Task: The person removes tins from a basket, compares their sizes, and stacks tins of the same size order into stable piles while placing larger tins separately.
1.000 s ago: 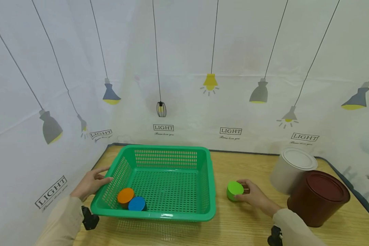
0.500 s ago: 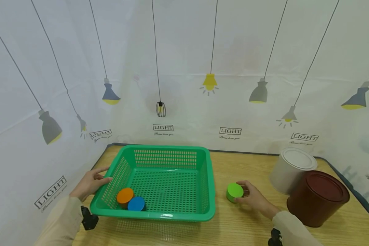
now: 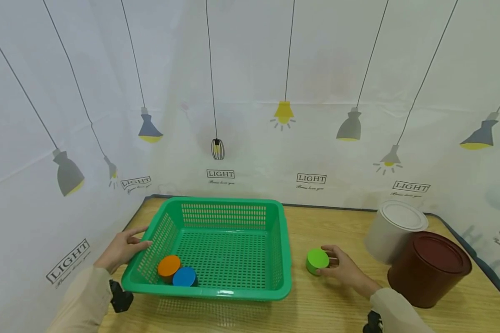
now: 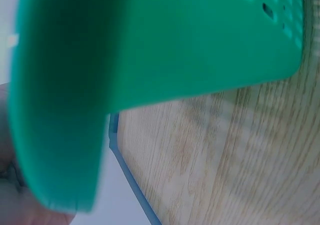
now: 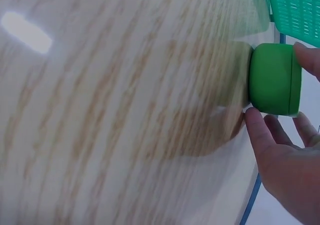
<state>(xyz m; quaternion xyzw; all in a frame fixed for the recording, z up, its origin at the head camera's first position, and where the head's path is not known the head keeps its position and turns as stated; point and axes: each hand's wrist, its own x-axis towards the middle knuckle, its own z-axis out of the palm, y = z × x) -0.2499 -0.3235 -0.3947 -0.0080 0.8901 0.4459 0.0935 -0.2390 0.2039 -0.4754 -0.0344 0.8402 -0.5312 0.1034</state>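
A green plastic basket (image 3: 285, 259) with slotted walls stands on the table. My left hand (image 3: 122, 249) holds its left rim, the thumb lying over the edge; in the left wrist view the rim (image 4: 65, 105) covers much of the hand. Inside the basket's near left corner, an orange round container (image 3: 169, 267) and a blue round container (image 3: 185, 277) lie side by side. To the right of the basket, my right hand (image 3: 345, 268) grips a small green round container (image 3: 317, 261) from its right side. The right wrist view shows the thumb at its seam and several fingertips opposite.
A white can (image 3: 393, 236) and a dark red-brown can (image 3: 430, 268), both lidded, stand close together right of my right hand. Behind the wood-grain table (image 3: 325, 222) hangs a white sheet (image 3: 250, 69) printed with lamps.
My right hand and the green container have shifted very slightly toward me, partly with the head view itself. The left hand keeps its place on the basket rim.
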